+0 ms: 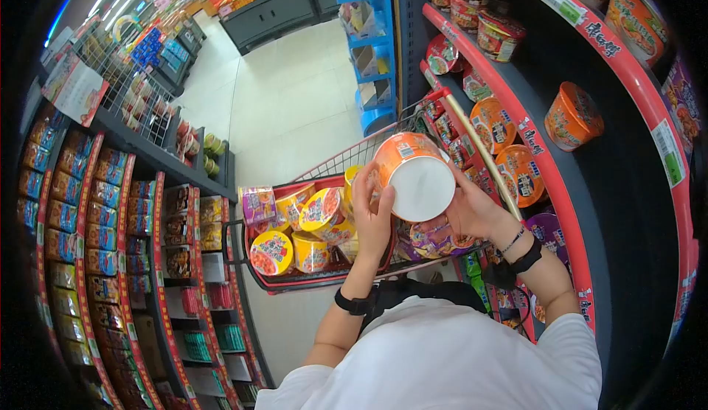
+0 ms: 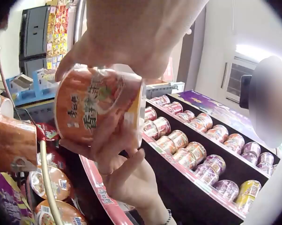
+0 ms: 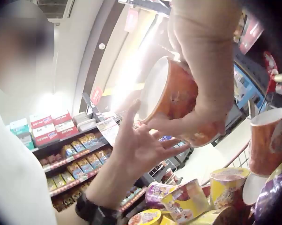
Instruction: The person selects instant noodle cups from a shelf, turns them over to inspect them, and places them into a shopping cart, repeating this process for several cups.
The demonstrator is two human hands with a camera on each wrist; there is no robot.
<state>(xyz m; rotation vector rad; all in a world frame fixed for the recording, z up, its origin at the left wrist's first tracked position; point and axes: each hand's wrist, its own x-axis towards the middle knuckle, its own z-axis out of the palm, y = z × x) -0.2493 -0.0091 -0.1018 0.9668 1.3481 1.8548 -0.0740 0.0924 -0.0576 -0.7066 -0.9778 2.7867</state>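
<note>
An orange instant noodle bowl is held between both hands above a shopping cart, its white base tilted up toward the head camera. My left hand grips one side, thumb near the base rim. On the other side, my right hand holds the bowl with curled fingers. Printed lettering and a food picture on the bowl's side face the left wrist camera. Below lie yellow noodle bowls and a purple noodle pack in the cart.
A red-edged shelf on the right bears noodle bowls, including a lone orange bowl. Racks of packets stand at the left. A blue display stand is ahead beside the pale floor aisle. The cart's handle runs close to the right shelf.
</note>
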